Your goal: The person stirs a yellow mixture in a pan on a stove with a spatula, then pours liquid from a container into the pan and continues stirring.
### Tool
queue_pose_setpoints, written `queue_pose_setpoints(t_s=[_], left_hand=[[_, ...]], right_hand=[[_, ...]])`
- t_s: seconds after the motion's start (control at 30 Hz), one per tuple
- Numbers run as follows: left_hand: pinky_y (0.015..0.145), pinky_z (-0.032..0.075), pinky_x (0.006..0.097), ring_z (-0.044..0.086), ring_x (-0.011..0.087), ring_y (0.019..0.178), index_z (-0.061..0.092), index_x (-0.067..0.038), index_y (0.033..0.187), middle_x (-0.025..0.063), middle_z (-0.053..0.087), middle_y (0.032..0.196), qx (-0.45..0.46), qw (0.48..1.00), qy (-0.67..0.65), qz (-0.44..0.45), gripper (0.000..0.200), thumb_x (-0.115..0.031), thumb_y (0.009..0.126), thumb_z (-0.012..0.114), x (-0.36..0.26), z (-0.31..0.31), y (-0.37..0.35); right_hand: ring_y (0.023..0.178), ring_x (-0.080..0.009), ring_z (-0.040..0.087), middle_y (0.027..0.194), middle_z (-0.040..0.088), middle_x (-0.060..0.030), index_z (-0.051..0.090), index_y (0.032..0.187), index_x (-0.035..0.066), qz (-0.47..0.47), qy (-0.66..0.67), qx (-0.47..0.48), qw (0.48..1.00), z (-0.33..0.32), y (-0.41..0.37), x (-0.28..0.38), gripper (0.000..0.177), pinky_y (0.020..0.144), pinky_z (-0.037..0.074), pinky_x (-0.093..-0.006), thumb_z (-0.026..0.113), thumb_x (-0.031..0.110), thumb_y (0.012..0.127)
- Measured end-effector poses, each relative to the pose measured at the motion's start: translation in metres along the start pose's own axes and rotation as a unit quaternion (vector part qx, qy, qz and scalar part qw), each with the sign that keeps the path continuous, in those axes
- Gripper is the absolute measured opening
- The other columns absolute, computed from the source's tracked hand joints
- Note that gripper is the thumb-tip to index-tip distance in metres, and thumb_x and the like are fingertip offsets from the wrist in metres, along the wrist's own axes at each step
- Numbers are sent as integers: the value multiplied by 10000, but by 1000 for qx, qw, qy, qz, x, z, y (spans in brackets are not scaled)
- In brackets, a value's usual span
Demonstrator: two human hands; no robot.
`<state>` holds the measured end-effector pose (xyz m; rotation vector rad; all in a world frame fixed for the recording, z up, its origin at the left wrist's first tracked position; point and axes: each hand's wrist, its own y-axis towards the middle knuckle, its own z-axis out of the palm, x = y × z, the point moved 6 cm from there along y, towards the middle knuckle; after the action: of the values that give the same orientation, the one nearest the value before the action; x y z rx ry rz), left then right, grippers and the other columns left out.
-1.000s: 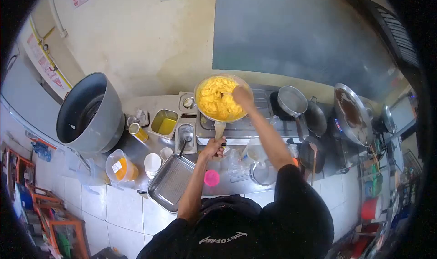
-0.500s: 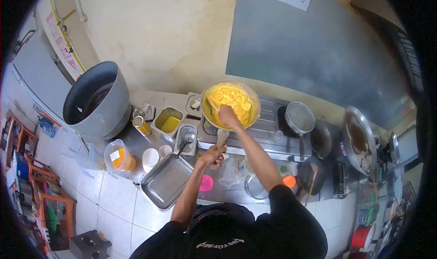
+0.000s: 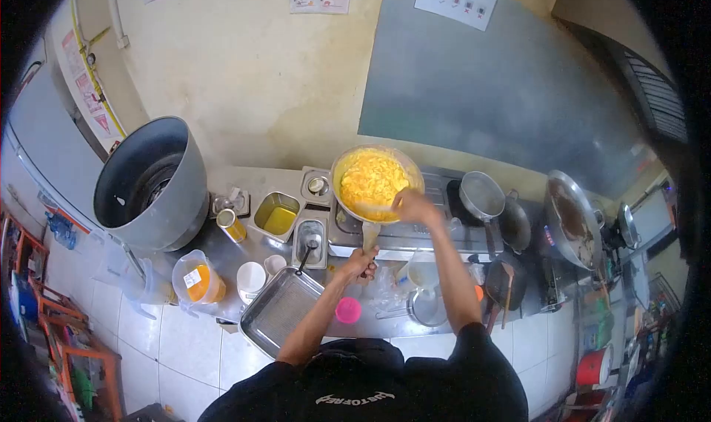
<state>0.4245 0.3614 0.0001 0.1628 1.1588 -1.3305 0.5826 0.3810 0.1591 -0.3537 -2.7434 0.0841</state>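
Yellow scrambled egg fills much of a wide pan over the stove, in the head view. My left hand is wrapped round the pan's handle, below the pan. At the pan's lower right edge is my right hand, blurred by motion. A pale utensil, also smeared, reaches from its fingers across the lower part of the egg.
A metal tray, a tub of yellow liquid and an orange-filled jug lie left. A large grey pot stands far left. Right are a saucepan, a dark pan and a big wok.
My right hand has moved from the pan's middle to its lower right edge, with the utensil now lying more crosswise. My left hand still holds the handle. The camera view has shifted slightly.
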Motion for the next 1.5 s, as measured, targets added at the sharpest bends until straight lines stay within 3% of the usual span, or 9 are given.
queue_pose_setpoints(t_s=[0.23,0.43,0.47,0.6,0.77,0.93,1.13,1.3,1.5], left_hand=[[360,412,292,420,115,421,377,-41,904,39,433,593,-4,998,53,22,374,-375,879,543,15,-17,22],[349,380,278,403,97,396,392,-69,824,17,427,546,27,999,5,34,354,-381,875,550,-2,-18,12],[347,372,272,394,93,390,390,-78,806,11,421,536,20,999,8,44,352,-383,876,550,-4,-18,8],[375,375,264,383,89,392,419,-89,791,-16,394,518,28,999,27,31,388,-441,852,568,-4,-19,5],[370,365,253,394,91,397,440,-83,797,-15,402,529,36,999,15,26,385,-439,848,575,-1,-19,9],[366,393,290,393,107,379,420,-75,821,6,406,520,1,995,94,24,374,-414,852,575,-7,-18,8],[370,369,267,353,85,383,436,-70,892,-8,389,541,-15,996,86,24,390,-432,848,575,-12,-10,-5],[373,364,254,346,80,393,440,-54,945,-7,379,541,5,998,60,-9,411,-432,850,572,-5,-10,-1],[391,311,255,297,75,418,435,-79,892,-33,323,549,-53,996,67,-3,355,-395,848,590,-10,-7,-4]], right_hand=[[874,-406,600,901,585,-319,612,848,-97,80,57,-94,991,67,92,82,249,748,494,-429,536,96,711],[780,-350,632,825,638,-210,654,761,-11,157,16,-175,972,102,244,-68,177,671,509,-411,575,135,701],[721,-318,637,759,637,-197,656,696,3,-46,-363,11,930,60,196,-29,147,626,503,-394,619,141,667],[690,-311,630,745,639,-176,665,714,45,23,-168,29,985,10,138,-127,169,626,492,-408,669,176,608],[763,-343,623,806,631,-213,667,849,47,90,-156,-21,983,1,-10,-23,197,692,494,-416,604,113,675],[744,-334,637,791,625,-226,631,785,-20,16,-67,-204,976,65,46,-13,213,652,501,-434,444,82,802],[794,-332,642,871,632,-229,650,827,-4,56,-130,-76,987,-34,49,-24,169,664,514,-417,559,109,741],[774,-365,625,826,619,-255,645,799,-20,24,-158,-25,987,-1,15,-19,210,689,505,-426,611,158,693],[761,-380,623,847,627,-237,644,826,-19,78,-75,-148,983,24,73,-41,195,707,507,-419,615,137,713]])
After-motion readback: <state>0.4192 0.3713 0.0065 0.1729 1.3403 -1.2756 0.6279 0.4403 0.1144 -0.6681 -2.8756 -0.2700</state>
